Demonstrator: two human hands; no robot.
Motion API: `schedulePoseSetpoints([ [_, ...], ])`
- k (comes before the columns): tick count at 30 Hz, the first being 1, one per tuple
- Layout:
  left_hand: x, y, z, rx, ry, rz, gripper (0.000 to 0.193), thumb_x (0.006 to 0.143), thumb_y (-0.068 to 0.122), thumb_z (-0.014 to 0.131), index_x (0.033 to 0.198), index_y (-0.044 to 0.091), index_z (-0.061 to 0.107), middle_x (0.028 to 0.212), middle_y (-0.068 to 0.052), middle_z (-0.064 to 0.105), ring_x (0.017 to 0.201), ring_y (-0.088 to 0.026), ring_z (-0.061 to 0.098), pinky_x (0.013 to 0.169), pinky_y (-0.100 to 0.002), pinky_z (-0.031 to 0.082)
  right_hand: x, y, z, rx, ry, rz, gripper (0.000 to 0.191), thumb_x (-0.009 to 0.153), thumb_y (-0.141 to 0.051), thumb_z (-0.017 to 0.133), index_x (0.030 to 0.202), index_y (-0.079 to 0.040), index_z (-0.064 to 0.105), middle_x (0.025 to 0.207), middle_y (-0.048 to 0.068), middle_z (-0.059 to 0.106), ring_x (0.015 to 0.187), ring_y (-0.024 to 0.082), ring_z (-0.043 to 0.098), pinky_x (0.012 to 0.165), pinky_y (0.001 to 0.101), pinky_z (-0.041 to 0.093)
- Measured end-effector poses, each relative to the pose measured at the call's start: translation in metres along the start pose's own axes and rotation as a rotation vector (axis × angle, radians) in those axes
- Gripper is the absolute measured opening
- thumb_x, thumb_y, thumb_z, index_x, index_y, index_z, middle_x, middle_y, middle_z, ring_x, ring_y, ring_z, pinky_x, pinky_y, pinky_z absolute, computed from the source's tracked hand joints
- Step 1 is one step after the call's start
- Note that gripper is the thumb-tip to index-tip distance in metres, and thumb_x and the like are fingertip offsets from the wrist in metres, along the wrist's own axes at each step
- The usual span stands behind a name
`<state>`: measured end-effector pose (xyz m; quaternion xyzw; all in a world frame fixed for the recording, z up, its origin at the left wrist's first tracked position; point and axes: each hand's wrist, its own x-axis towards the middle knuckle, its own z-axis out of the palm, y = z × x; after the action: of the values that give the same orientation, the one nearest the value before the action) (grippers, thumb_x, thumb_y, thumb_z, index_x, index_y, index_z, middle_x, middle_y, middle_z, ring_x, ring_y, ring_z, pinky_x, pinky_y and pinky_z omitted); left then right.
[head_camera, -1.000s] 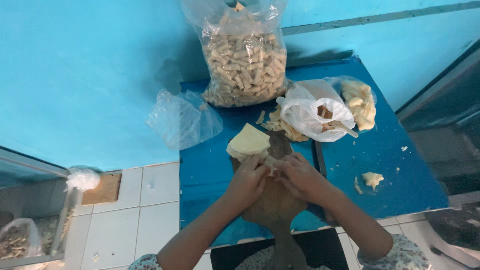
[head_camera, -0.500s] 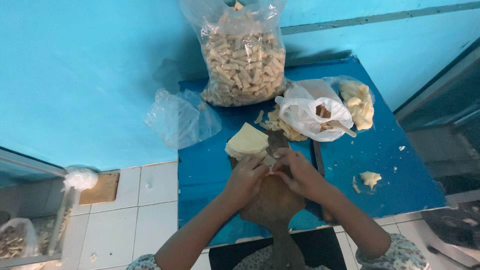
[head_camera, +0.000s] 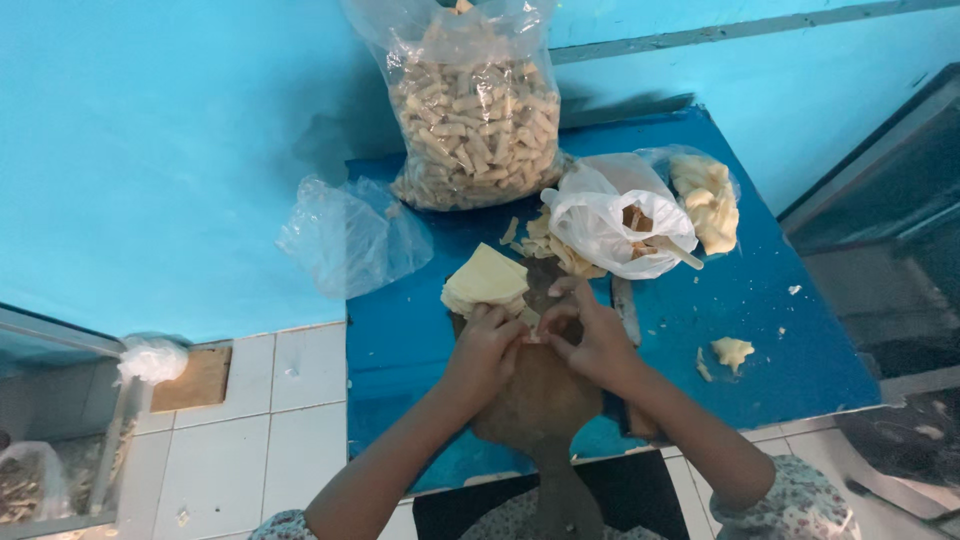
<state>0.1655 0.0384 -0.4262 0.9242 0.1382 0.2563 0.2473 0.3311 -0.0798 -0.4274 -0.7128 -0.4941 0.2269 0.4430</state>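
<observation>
Both hands, left hand (head_camera: 487, 352) and right hand (head_camera: 592, 340), pinch a small pale wrapper piece (head_camera: 531, 330) over the wooden board (head_camera: 535, 395); fingers nearly closed; thin sheet could tear if pulled; stack of wrappers (head_camera: 485, 280) just beside on blue worktop (head_camera: 400, 340).

At the back of the blue table (head_camera: 760, 300), against the wall: a big clear plastic bag (head_camera: 472, 105), tall and puffy, full of pale tan sticks. To its left, hanging over the table edge: an empty clear bag (head_camera: 350, 235), crumpled and see-through. In the middle, just behind the hands: a white plastic bag (head_camera: 610, 225), open on top, with tan bits inside. Right beside it, touching: a small clear bag (head_camera: 708, 195) holding pale yellow lumps. Far left, low down: a tiny knotted white bag (head_camera: 152, 358). No labels, signs or screens.
</observation>
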Motion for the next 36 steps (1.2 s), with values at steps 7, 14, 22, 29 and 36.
schedulePoseSetpoints([
  [7, 0.005, -0.004, -0.009, -0.001, -0.003, -0.025, 0.017, 0.081, -0.002, 0.069, 0.097, 0.002, 0.070, 0.099, -0.015, 0.066, 0.103, -0.037, 0.060, 0.088, -0.046, 0.051, -0.001, 0.007, 0.004, -0.500, 0.091, -0.565, 0.046, 0.081, -0.010, 0.077, 0.121, -0.010, 0.053, 0.121, 0.011, 0.065, 0.111, 0.029, 0.061, 0.098, 0.0515, 0.039],
  [14, 0.004, -0.007, -0.015, 0.189, -0.007, 0.062, 0.024, 0.078, -0.002, 0.067, 0.102, 0.001, 0.069, 0.108, -0.015, 0.063, 0.106, -0.035, 0.060, 0.089, -0.046, 0.052, 0.006, 0.000, 0.010, -0.527, 0.042, -0.496, 0.045, 0.084, -0.010, 0.075, 0.125, -0.008, 0.055, 0.111, 0.011, 0.063, 0.102, 0.028, 0.061, 0.098, 0.0506, 0.039],
  [22, 0.000, -0.011, -0.012, 0.385, 0.021, 0.237, 0.028, 0.079, 0.006, 0.067, 0.106, -0.001, 0.071, 0.115, -0.017, 0.060, 0.111, -0.034, 0.058, 0.091, -0.046, 0.051, 0.006, -0.002, 0.006, -0.439, 0.092, -0.533, 0.042, 0.083, -0.010, 0.075, 0.121, -0.007, 0.057, 0.109, 0.011, 0.062, 0.103, 0.031, 0.059, 0.098, 0.0509, 0.038],
  [29, 0.001, -0.004, -0.016, 0.310, -0.010, 0.152, 0.028, 0.083, 0.006, 0.069, 0.110, 0.001, 0.072, 0.111, -0.013, 0.062, 0.107, -0.032, 0.060, 0.088, -0.045, 0.053, 0.007, -0.013, 0.006, -0.452, 0.097, -0.596, 0.039, 0.087, -0.006, 0.072, 0.123, -0.009, 0.059, 0.105, 0.009, 0.061, 0.104, 0.027, 0.060, 0.102, 0.0518, 0.038],
  [36, 0.003, 0.000, -0.012, 0.293, -0.007, 0.138, 0.037, 0.081, 0.006, 0.069, 0.117, 0.002, 0.072, 0.110, -0.014, 0.063, 0.105, -0.033, 0.062, 0.079, -0.043, 0.056, 0.005, -0.012, 0.006, -0.479, 0.102, -0.565, 0.041, 0.087, -0.004, 0.071, 0.126, -0.006, 0.058, 0.103, 0.011, 0.061, 0.101, 0.030, 0.061, 0.104, 0.0548, 0.037],
])
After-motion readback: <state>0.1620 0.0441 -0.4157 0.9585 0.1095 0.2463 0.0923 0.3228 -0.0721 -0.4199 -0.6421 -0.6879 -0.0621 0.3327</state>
